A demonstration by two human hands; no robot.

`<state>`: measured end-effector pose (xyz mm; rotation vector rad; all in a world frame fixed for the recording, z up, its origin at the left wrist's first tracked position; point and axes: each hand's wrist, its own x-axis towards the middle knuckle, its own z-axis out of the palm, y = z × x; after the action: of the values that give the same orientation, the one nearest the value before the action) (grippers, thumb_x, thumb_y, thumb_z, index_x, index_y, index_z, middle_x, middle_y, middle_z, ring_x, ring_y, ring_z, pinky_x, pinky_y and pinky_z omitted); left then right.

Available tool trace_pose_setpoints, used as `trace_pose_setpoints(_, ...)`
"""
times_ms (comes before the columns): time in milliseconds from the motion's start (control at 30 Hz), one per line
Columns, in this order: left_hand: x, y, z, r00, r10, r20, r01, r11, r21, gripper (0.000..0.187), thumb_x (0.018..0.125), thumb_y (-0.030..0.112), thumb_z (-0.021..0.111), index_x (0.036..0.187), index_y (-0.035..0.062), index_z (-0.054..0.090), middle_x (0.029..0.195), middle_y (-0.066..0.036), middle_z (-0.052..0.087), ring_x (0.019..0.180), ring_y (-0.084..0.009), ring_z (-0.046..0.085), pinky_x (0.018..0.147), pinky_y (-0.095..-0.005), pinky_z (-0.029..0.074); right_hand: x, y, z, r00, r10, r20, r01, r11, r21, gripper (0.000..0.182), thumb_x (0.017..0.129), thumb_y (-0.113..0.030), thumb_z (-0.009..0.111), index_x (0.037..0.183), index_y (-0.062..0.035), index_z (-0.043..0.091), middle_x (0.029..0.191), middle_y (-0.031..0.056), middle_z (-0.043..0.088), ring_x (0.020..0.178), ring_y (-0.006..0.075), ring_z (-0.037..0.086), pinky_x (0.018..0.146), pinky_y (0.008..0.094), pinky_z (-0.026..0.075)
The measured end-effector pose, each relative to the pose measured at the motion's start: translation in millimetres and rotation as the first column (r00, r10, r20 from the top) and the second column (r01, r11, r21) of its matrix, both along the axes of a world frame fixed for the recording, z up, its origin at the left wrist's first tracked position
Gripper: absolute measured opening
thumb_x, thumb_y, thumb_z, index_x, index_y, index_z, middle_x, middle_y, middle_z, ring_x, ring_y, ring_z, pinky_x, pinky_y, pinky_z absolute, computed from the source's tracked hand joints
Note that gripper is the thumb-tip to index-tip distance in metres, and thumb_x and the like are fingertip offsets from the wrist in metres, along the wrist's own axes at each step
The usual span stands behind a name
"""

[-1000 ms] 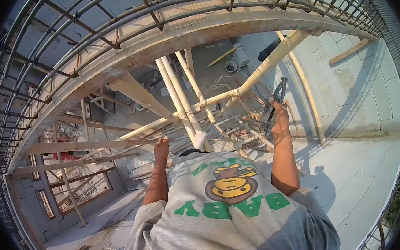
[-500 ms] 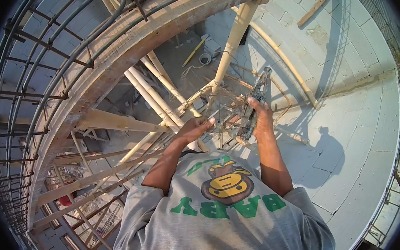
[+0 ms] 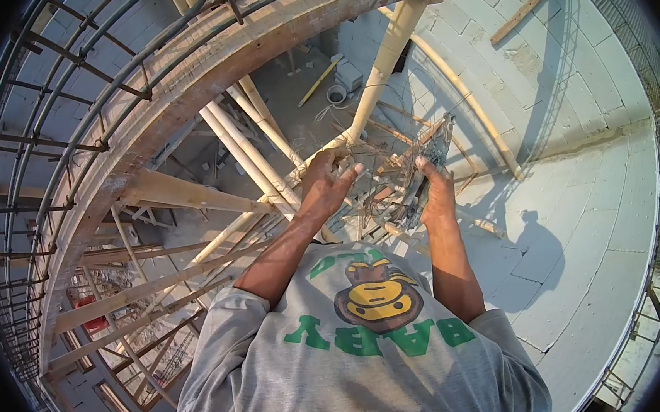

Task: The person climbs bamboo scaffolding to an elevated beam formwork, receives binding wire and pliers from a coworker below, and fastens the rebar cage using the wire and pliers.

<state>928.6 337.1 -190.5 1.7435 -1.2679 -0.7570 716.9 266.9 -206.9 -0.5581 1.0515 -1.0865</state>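
A tangled bundle of thin wire [image 3: 414,188], with a grey crumpled strip along its right side, is in front of my chest. My right hand [image 3: 437,194] is closed around that right side, its thumb pointing up along it. To the left of the bundle, my left hand [image 3: 327,183] has its fingers curled and its thumb stretched toward the loose wire ends. Fine strands show near the left fingertips, but what those fingers hold is too small to make out.
A curved wooden form [image 3: 182,94] with a rebar cage [image 3: 86,66] arches across the left and top. Timber poles [image 3: 381,70] prop it from below. A curved pale block wall [image 3: 586,209] stands at right. Far below are a bucket [image 3: 336,95] and a yellow bar [image 3: 318,82].
My left hand has moved up and slightly away from me, its thumb more raised. My right hand has shifted slightly to the right with the wire bundle, which is a little more turned.
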Motion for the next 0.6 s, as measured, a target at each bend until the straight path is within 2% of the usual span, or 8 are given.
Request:
trace_pose_setpoints(100, -5, -8, 16, 0.989, 0.103, 0.109, -0.117, 0.983, 0.141, 0.047, 0.084, 0.036, 0.069, 0.112, 0.0014, 0.055, 0.102, -0.017, 0.064, 0.097, -0.0261, 0.063, 0.082, -0.0365, 0.050, 5, -1, 18, 0.999, 0.034, 0.029, -0.034, 0.999, -0.004, 0.048, 0.071, -0.014, 0.080, 0.111, 0.0028, 0.058, 0.099, 0.0089, 0.063, 0.087, 0.0192, 0.062, 0.081, 0.0320, 0.052)
trace_pose_setpoints(200, -4, -18, 9, 0.991, 0.067, 0.120, -0.079, 0.992, 0.097, 0.043, 0.085, 0.035, 0.068, 0.110, 0.0035, 0.054, 0.096, -0.015, 0.067, 0.090, -0.0248, 0.066, 0.078, -0.0362, 0.052, 5, -3, 19, 0.998, 0.006, 0.064, -0.008, 0.999, 0.043, 0.046, 0.071, -0.013, 0.079, 0.109, 0.0022, 0.059, 0.097, 0.0085, 0.063, 0.085, 0.0186, 0.062, 0.079, 0.0325, 0.053)
trace_pose_setpoints(300, -13, -27, 9, 0.980, 0.061, 0.188, -0.088, 0.986, 0.142, 0.039, 0.087, 0.033, 0.065, 0.111, 0.0041, 0.052, 0.093, -0.015, 0.068, 0.086, -0.0247, 0.067, 0.076, -0.0366, 0.052, -4, -6, 1, 0.996, -0.005, 0.093, -0.007, 0.993, 0.121, 0.045, 0.070, -0.012, 0.079, 0.108, 0.0014, 0.059, 0.097, 0.0078, 0.063, 0.084, 0.0180, 0.062, 0.076, 0.0329, 0.054)
trace_pose_setpoints(400, -14, -34, -8, 0.996, 0.083, 0.035, -0.087, 0.987, 0.136, 0.036, 0.088, 0.029, 0.063, 0.111, 0.0036, 0.052, 0.094, -0.015, 0.067, 0.085, -0.0249, 0.067, 0.076, -0.0365, 0.052, -6, -2, -3, 0.992, -0.062, 0.111, 0.054, 0.996, 0.072, 0.044, 0.070, -0.014, 0.080, 0.107, 0.0004, 0.060, 0.097, 0.0067, 0.063, 0.082, 0.0181, 0.062, 0.074, 0.0332, 0.055)
trace_pose_setpoints(500, -16, -35, -19, 0.996, 0.088, 0.008, -0.088, 0.996, 0.034, 0.033, 0.088, 0.026, 0.063, 0.109, 0.0037, 0.050, 0.092, -0.014, 0.067, 0.085, -0.0242, 0.067, 0.076, -0.0359, 0.052, -12, -3, -6, 0.990, -0.038, 0.135, 0.020, 0.991, 0.136, 0.041, 0.072, -0.015, 0.078, 0.106, -0.0007, 0.061, 0.096, 0.0064, 0.063, 0.081, 0.0185, 0.062, 0.073, 0.0327, 0.055)
trace_pose_setpoints(600, -12, -33, -17, 0.995, 0.076, -0.065, -0.069, 0.992, 0.106, 0.035, 0.086, 0.024, 0.066, 0.107, 0.0028, 0.048, 0.093, -0.014, 0.066, 0.084, -0.0231, 0.066, 0.075, -0.0351, 0.051, -12, -2, -2, 0.996, -0.063, 0.062, 0.053, 0.986, 0.161, 0.038, 0.073, -0.016, 0.077, 0.105, -0.0014, 0.062, 0.095, 0.0064, 0.063, 0.080, 0.0189, 0.062, 0.072, 0.0329, 0.054)
